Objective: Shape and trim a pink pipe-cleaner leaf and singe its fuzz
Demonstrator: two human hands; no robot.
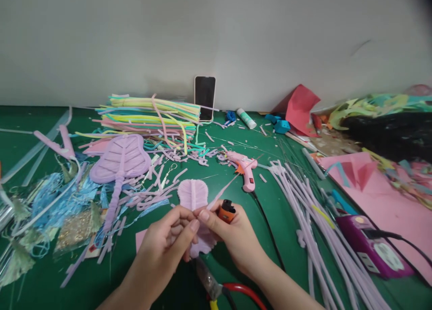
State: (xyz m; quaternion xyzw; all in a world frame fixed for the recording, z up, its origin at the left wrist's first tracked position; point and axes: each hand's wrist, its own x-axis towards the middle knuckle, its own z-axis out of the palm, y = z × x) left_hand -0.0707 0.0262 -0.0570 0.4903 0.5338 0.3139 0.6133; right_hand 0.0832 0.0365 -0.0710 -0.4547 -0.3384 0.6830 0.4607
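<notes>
Near the centre, a light purple fuzzy leaf-shaped piece [193, 194] lies partly behind my hands. My left hand [170, 242] pinches at its middle stem, thumb and index finger pressed together. Touching it there, my right hand [224, 224] pinches a thin purple strip [224, 189] that slants up toward a pink glue gun [243, 163]. An orange lighter [227, 212] is also held in my right hand's curled fingers. The fingertips hide the spot where strip and leaf meet. Pliers [208, 278] with red and yellow handles lie just below the hands.
A finished-looking purple fan [123, 159], blue tassels [57, 197] and a bag of beads [72, 229] are at left. Colourful pipe cleaners [148, 116] and a phone [204, 96] stand behind. Purple pipe cleaners [317, 229], a purple device [374, 247] and pink paper [388, 202] are right.
</notes>
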